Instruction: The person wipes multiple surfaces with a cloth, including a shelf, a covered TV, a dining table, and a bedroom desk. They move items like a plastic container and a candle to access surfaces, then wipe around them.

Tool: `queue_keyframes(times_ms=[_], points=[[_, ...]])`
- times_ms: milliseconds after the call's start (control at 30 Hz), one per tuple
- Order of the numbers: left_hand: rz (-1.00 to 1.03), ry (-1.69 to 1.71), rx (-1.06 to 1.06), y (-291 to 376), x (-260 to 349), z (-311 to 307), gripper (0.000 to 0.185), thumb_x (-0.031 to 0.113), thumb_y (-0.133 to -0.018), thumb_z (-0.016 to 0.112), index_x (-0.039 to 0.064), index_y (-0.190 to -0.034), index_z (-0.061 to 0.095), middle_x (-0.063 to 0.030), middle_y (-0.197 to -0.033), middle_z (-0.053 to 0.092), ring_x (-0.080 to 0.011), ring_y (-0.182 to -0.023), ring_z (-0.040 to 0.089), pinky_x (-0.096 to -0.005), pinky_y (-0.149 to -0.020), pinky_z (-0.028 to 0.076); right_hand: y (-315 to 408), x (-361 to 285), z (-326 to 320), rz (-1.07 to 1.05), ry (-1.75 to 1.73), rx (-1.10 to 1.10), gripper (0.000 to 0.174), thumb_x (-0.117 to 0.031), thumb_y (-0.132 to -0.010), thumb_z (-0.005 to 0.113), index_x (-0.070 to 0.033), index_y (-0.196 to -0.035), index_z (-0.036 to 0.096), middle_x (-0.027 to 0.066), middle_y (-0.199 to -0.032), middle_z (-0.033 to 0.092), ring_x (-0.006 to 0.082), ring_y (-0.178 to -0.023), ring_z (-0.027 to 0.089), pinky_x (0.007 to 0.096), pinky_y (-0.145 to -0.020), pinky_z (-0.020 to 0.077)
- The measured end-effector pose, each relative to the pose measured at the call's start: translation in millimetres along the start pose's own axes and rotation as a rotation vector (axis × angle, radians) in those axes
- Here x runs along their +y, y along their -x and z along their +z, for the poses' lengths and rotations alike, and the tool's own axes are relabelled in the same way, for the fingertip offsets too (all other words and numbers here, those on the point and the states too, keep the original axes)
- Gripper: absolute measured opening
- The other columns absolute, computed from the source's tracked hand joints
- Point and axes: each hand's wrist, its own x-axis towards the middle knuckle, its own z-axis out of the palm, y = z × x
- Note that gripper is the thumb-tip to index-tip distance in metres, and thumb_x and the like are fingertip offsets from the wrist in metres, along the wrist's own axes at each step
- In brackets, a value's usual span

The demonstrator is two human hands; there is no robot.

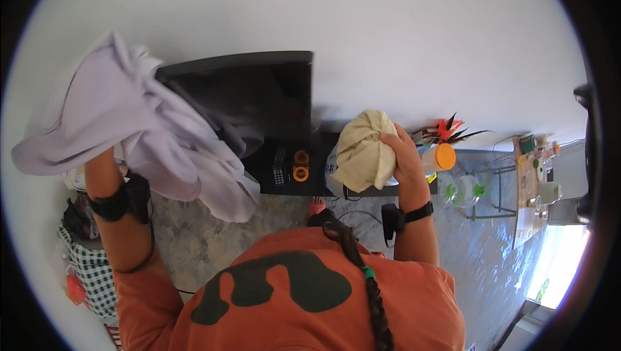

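A large pale lavender cloth [145,123] is held up at the left by my raised left arm [103,176]. The folds cover my left hand, so its fingers are hidden. Part of the cloth hangs to the right, in front of a black flat screen [262,94]. My right hand [405,152] grips a cream cloth [366,149] gathered into a round, twisted bundle. This bundle is over the dark top of a low stand [264,171], close to a jar [439,157] with an orange lid. Dark straps with small devices circle both my forearms.
A remote control [280,166] and an orange roll of tape [301,173] lie on the stand. Clear bottles [468,190] with green parts stand at its right. Farther right is a table [524,225] bearing jars. A black-and-white checked cloth [89,268] hangs at the left.
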Motion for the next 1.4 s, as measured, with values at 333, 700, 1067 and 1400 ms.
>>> queue_keyframes(times_ms=[333, 700, 1067, 1400], points=[[-0.028, -0.124, -0.186, 18, 28, -5, 0.066, 0.025, -0.095, 0.069, 0.002, -0.152, 0.044, -0.0199, -0.149, 0.050, -0.0376, -0.138, 0.049, -0.0452, -0.116, 0.040, -125, 23, 15, -0.053, 0.458, -0.027, 0.045, -0.008, -0.090, 0.067, -0.004, -0.135, 0.068, 0.0144, -0.121, 0.074, 0.0240, -0.110, 0.071, 0.0353, -0.096, 0.0553], [-0.116, -0.233, -0.266, -26, 38, -2, 0.063, 0.024, -0.094, 0.071, 0.003, -0.149, 0.047, -0.0184, -0.146, 0.052, -0.0364, -0.136, 0.051, -0.0437, -0.114, 0.042, -226, 98, 79, 0.017, 0.763, -0.534, 0.047, -0.010, -0.088, 0.064, -0.001, -0.134, 0.069, 0.0156, -0.125, 0.074, 0.0228, -0.115, 0.069, 0.0343, -0.102, 0.0526], [-0.161, -0.253, -0.298, -43, 50, -3, 0.061, 0.024, -0.094, 0.073, 0.003, -0.146, 0.050, -0.0168, -0.143, 0.055, -0.0353, -0.133, 0.053, -0.0422, -0.112, 0.043, -172, 71, 108, -0.016, 0.107, -0.957, 0.043, -0.004, -0.085, 0.073, -0.006, -0.128, 0.071, 0.0067, -0.124, 0.070, 0.0188, -0.116, 0.064, 0.0321, -0.103, 0.0500], [-0.200, -0.261, -0.287, -52, 62, -4, 0.059, 0.023, -0.093, 0.074, 0.003, -0.144, 0.053, -0.0154, -0.141, 0.057, -0.0342, -0.131, 0.055, -0.0408, -0.111, 0.044, -178, 151, 86, 0.052, 0.539, -0.696, 0.039, -0.012, -0.091, 0.065, -0.008, -0.130, 0.066, 0.0087, -0.115, 0.070, 0.0193, -0.107, 0.065, 0.0332, -0.097, 0.0504]])
